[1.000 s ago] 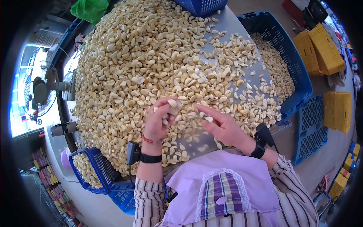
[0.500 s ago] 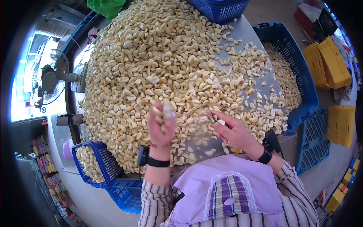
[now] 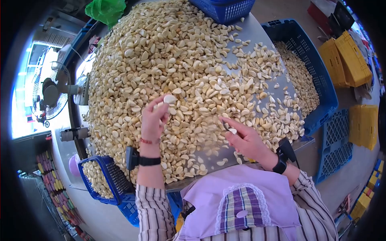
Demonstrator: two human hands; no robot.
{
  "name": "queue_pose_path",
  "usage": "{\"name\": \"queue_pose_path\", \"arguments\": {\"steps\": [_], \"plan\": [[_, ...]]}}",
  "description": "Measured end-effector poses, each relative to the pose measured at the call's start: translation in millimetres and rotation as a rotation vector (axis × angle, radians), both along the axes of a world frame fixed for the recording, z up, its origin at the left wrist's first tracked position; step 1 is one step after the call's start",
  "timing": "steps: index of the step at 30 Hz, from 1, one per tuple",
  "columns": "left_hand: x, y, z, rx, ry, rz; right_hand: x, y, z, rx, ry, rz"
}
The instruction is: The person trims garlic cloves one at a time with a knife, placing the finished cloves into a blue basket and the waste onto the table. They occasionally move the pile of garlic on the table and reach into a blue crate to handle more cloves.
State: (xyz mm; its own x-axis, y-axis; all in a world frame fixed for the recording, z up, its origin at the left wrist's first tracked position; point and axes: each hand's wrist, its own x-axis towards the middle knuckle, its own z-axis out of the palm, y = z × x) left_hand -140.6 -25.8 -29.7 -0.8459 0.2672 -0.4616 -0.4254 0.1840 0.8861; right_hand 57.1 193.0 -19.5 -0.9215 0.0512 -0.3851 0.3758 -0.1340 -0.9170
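A large heap of pale, peeled cloves (image 3: 161, 60) covers the metal table. Above the heap's lower middle, my left hand (image 3: 153, 120) pinches one white clove (image 3: 169, 99) between thumb and fingertips. To its right, my right hand (image 3: 247, 140) is closed around a small dark tool (image 3: 225, 125), with a whitish clove (image 3: 232, 131) at the fingers. Much of the tool is hidden by the fingers. Loose cloves lie under and between both hands.
A blue basket of cloves (image 3: 116, 176) sits at the lower left, a large blue crate (image 3: 327, 80) at the right, and another blue basket (image 3: 229, 11) at the top. A fan (image 3: 50, 94) stands left. Yellow crates (image 3: 352, 60) are at far right.
My left hand has moved left and turned over; the several cloves in it are gone and it now pinches one. My right hand has hardly moved. The view has shifted slightly.
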Motion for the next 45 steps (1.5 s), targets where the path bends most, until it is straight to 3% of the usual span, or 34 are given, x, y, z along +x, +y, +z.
{"name": "queue_pose_path", "arguments": {"steps": [2,4,9,11,14,15,16,17,18,20,21,23,24,26,27,30,32,33,34,35,36,42,44,45], "plan": [[29,5,1,0.365,-0.13,0.053,-4,-5,5,0.052,0.058,0.025],[55,9,1,0.417,-0.176,0.018,-9,-10,7,0.167,0.178,0.079],[107,17,12,0.43,-0.228,-0.058,-19,-21,22,0.216,0.156,0.214],[118,5,9,0.765,-0.361,-0.041,-17,-21,12,0.217,0.187,0.108],[119,-34,19,0.897,-0.069,0.255,-11,-16,14,0.038,0.05,0.003],[110,-69,25,1.187,-0.061,0.267,-10,-12,17,0.043,0.06,-0.018],[104,-111,42,1.15,-0.031,0.549,-8,-11,14,0.038,0.057,-0.014],[89,-158,56,1.056,0.2,0.319,-7,-9,11,-0.038,0.039,-0.068],[80,-185,73,0.738,0.503,0.439,-6,-7,7,-0.115,0.021,-0.122],[65,-280,80,-0.044,0.802,0.897,-6,-4,2,-0.102,0.001,-0.102],[54,-327,76,-0.047,0.808,0.899,-7,-5,0,-0.11,0.014,-0.102],[41,-393,66,-0.966,0.847,0.645,-10,-8,-1,-0.125,0.03,-0.079],[43,-370,75,-0.97,0.851,0.647,-11,-9,-1,-0.129,0.033,-0.077],[44,-279,96,-1.965,0.553,0.411,-11,-12,0,-0.093,0.021,-0.031],[43,-264,93,-2.006,0.774,0.361,-11,-12,-1,-0.096,0.004,-0.027],[38,-179,70,-1.422,1.307,0.142,-12,-15,3,-0.098,-0.015,-0.046],[38,-107,38,-0.816,1.18,0.013,-9,-14,7,-0.088,-0.064,-0.072],[26,-85,22,-0.968,1.452,-0.242,-11,-18,7,-0.09,-0.106,-0.085],[24,-66,12,-1.006,1.346,-0.374,-10,-18,3,-0.112,-0.059,-0.074],[15,-58,-16,-0.822,1.344,-0.375,-8,-19,4,-0.077,-0.039,-0.082],[11,-53,-41,-1.022,1.194,-0.448,-5,-20,1,-0.063,-0.061,-0.115],[5,-43,-36,-0.874,1.191,-0.303,-4,-16,-1,-0.044,-0.045,-0.134],[22,-36,-24,-0.283,0.533,-0.113,-8,-22,1,-0.06,-0.032,-0.122],[33,-31,-11,-0.086,0.384,-0.083,-10,-25,4,-0.038,-0.01,-0.1]]}}
